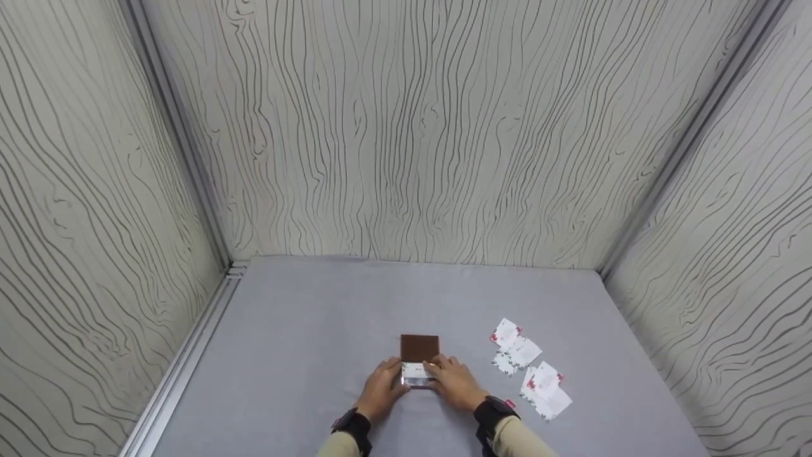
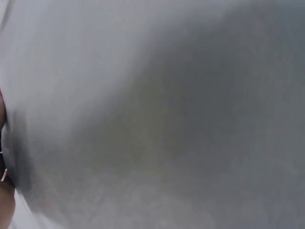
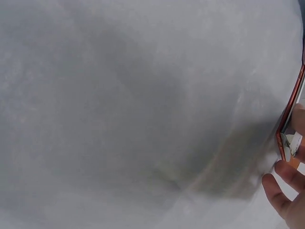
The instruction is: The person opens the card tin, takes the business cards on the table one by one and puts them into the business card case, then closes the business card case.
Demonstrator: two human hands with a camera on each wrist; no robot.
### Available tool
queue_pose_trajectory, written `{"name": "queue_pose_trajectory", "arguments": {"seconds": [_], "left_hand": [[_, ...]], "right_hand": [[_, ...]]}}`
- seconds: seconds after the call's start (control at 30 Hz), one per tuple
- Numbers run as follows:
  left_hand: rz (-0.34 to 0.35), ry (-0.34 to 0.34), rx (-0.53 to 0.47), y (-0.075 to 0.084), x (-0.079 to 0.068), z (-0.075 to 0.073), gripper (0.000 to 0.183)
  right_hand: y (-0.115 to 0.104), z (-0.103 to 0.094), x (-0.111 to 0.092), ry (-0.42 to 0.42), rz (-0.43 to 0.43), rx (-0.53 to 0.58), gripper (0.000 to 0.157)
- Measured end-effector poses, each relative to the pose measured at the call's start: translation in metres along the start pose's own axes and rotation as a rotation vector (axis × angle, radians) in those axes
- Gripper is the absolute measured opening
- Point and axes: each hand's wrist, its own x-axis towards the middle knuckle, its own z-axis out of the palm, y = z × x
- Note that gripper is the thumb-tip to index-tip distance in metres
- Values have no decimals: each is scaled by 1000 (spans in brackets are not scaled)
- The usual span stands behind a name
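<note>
A brown card holder (image 1: 419, 348) lies opened out on the table near its front, with a shiny clear pocket on its lower half. A white printed card (image 1: 413, 370) lies over that lower half; how far it is inside the pocket cannot be told. My left hand (image 1: 380, 387) grips the holder's left edge. From the right, my right hand (image 1: 455, 382) pinches the card at the holder's right side. In the right wrist view, fingers (image 3: 290, 176) show beside the holder's reddish-brown edge (image 3: 287, 112). Only slivers of the left hand appear in the left wrist view.
Several white cards with red and green floral prints lie to the right in two loose, overlapping groups, a farther one (image 1: 522, 351) and a nearer one (image 1: 549, 398). A grey cloth covers the table (image 1: 304, 317). Patterned walls (image 1: 406, 139) enclose the back and sides.
</note>
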Motion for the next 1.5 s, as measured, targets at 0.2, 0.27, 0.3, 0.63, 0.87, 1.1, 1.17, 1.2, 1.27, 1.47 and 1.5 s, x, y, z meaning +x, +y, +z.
{"name": "queue_pose_trajectory", "arguments": {"seconds": [0.2,0.27,0.3,0.63,0.87,1.1,1.17,1.2,1.27,1.47,1.5], "left_hand": [[11,-5,6,-3,-1,1,51],[12,-3,7,-3,-1,2,51],[8,-5,4,-3,-2,2,50],[20,11,-25,-1,-3,0,49],[44,37,-17,-2,-4,2,49],[-5,0,-15,-2,-4,2,49],[-18,-5,-14,-2,-4,2,50],[-23,-6,-12,-2,-4,2,50],[-25,-5,-18,-1,-3,2,49],[-1,5,-7,-2,-2,2,48],[-2,4,-5,-2,-2,2,48]], "right_hand": [[1,3,-2,16,-11,-23,38],[2,4,-2,18,-14,-23,36],[2,5,-2,17,-16,-18,35],[11,1,-5,105,-58,74,30],[31,-9,-16,225,-100,24,23],[64,-16,-39,305,-89,-23,23],[73,-17,-46,301,-70,-22,24],[77,-19,-50,299,-58,-23,25],[84,-23,-57,291,-27,-13,25],[106,-33,-74,275,32,-33,27],[109,-33,-76,274,38,-42,28]]}}
